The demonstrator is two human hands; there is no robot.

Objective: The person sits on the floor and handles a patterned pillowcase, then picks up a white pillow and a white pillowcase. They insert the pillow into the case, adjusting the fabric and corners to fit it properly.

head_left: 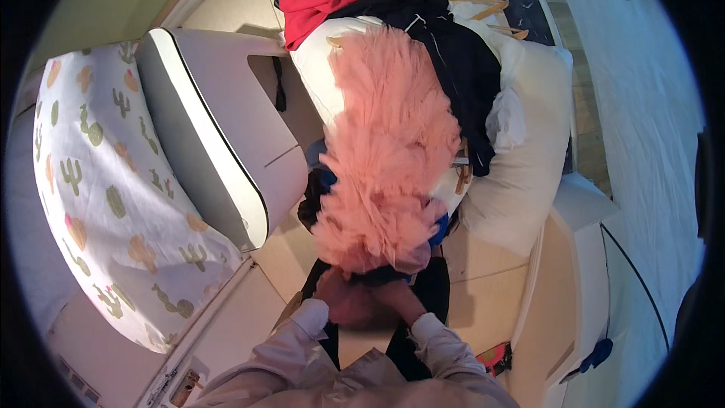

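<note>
A ruffled pink tulle garment [385, 141] lies lengthwise in front of me, over white bedding or a cushion. Its near end, with a dark band [378, 276], is at my two hands. My left hand [338, 297] is at the left of that band, and my right hand [398, 297] at its right. Both are dim and partly blurred; the fingers are largely hidden, so their grip does not show clearly. Just right of the tulle lies a black garment with a white drawstring [461, 62]. Red cloth [323, 0] is heaped beyond its far end.
A white cabinet-like unit [226, 107] stands at left, beside cactus-print fabric [113, 198]. Wooden hangers [490, 10] lie at the far right of the pile. A large white pillow-like thing [524, 181] is at right, near a pale wooden furniture side [544, 289].
</note>
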